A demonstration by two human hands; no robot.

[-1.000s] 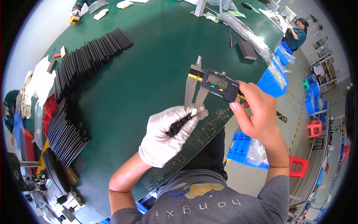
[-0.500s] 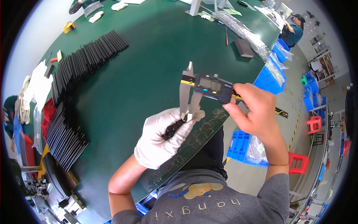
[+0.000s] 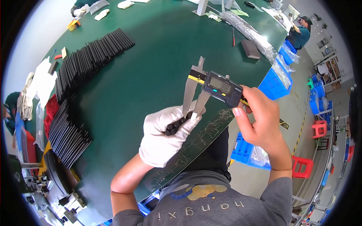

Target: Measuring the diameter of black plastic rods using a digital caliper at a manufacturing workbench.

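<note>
Worn on the person's head, the wide view looks steeply down over the grey shirt (image 3: 203, 202) at six o'clock and faces out across the green table (image 3: 162, 67) toward twelve. It sits near the left hand (image 3: 162, 139) at seven and right hand (image 3: 261, 118) at three; the floor (image 3: 296, 105) reaches farther off beyond, toward three.

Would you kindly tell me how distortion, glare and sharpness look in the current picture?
Head view: fisheye distortion bows the green table's outline, and the corners go black; head view: white sheets at left look washed out, and glare shows beside the plastic wrap; head view: the caliper and gloved left hand look fairly sharp.
</note>
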